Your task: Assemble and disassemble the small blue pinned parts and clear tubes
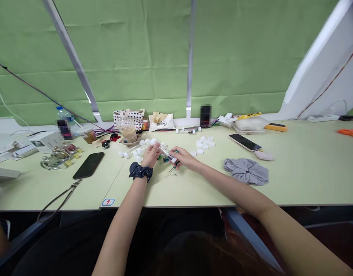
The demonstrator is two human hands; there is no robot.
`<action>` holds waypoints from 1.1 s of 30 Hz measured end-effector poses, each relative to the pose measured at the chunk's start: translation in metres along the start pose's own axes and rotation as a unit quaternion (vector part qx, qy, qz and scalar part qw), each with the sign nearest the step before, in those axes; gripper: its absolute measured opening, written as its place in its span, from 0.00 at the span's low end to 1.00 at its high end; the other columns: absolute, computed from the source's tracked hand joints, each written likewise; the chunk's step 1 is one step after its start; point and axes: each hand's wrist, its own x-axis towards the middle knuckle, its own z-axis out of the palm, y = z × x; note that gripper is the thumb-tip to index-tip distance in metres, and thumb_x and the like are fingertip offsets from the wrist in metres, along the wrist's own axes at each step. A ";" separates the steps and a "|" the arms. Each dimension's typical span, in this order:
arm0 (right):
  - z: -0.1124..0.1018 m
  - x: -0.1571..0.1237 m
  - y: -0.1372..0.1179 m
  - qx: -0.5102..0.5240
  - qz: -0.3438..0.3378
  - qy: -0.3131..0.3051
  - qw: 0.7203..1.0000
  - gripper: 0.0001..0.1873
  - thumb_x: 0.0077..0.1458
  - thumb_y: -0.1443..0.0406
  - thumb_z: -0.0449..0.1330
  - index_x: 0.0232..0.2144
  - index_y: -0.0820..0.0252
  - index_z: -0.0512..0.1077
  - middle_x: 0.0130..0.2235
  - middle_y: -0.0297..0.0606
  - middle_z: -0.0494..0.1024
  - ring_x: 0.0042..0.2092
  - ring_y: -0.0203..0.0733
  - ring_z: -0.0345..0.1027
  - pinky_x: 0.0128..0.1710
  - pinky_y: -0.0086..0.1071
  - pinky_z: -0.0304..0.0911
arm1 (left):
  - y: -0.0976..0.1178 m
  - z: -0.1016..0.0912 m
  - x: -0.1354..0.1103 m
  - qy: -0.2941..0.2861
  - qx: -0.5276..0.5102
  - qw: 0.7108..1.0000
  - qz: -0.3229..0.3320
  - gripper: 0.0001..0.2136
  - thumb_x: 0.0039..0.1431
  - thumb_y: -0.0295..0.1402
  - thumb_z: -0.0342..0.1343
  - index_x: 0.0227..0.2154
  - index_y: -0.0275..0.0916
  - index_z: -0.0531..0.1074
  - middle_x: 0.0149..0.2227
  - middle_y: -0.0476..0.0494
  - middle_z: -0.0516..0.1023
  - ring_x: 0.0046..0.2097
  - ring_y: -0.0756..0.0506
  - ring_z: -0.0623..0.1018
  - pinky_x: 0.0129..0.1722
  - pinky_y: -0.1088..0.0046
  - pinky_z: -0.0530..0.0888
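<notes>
A slim clear tube (164,150) slants between my two hands above the table. My left hand (150,155), with a dark dotted scrunchie (140,172) on its wrist, pinches the tube's upper left end. The fingers of my right hand (183,158) are closed around its lower right end, where something dark and a white piece show; the fingertips partly hide them. Beneath the hands lie small dark and green parts and thin wire-like pieces (170,173). Clear tubes with white caps (133,154) lie beside my left hand. Several loose white caps (205,144) are grouped beyond my right hand.
A black phone (88,165) with a strap lies left, another phone (245,142) right. A grey fabric band (246,171) sits near my right forearm. Drink cups (128,134), pouches (161,121) and a plastic container (251,125) line the back, before a green curtain.
</notes>
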 end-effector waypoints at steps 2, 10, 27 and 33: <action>-0.006 0.004 0.000 0.058 0.034 0.052 0.996 0.19 0.53 0.49 0.59 0.34 0.57 0.62 0.19 0.27 0.65 0.17 0.31 0.57 0.14 0.24 0.54 | 0.001 0.001 -0.001 -0.014 0.006 1.000 -0.007 0.19 0.47 0.46 0.63 0.32 0.39 0.63 0.27 0.52 0.71 0.28 0.52 0.75 0.31 0.73 0.73; -0.028 0.015 0.008 -0.165 -0.079 0.250 0.951 0.22 0.58 0.47 0.47 0.23 0.56 0.61 0.16 0.28 0.55 0.19 0.36 0.52 0.19 0.29 0.48 | -0.008 0.011 -0.009 -0.028 0.163 0.986 -0.021 0.18 0.56 0.52 0.51 0.28 0.40 0.61 0.13 0.60 0.55 0.13 0.55 0.58 0.15 0.79 0.56; -0.045 0.010 -0.003 -0.339 -0.282 0.174 0.880 0.13 0.61 0.57 0.50 0.40 0.57 0.69 0.37 0.39 0.73 0.34 0.39 0.64 0.36 0.30 0.58 | -0.002 -0.016 0.005 0.080 0.037 0.987 -0.133 0.17 0.54 0.50 0.51 0.24 0.40 0.62 0.12 0.62 0.46 0.12 0.56 0.50 0.13 0.78 0.56; -0.087 0.026 0.023 -0.453 -0.086 0.134 0.877 0.10 0.49 0.60 0.64 0.25 0.60 0.70 0.26 0.35 0.71 0.31 0.39 0.63 0.33 0.29 0.56 | 0.000 -0.020 0.008 0.133 0.037 0.987 -0.082 0.17 0.52 0.49 0.54 0.25 0.41 0.59 0.12 0.63 0.46 0.13 0.56 0.51 0.15 0.78 0.59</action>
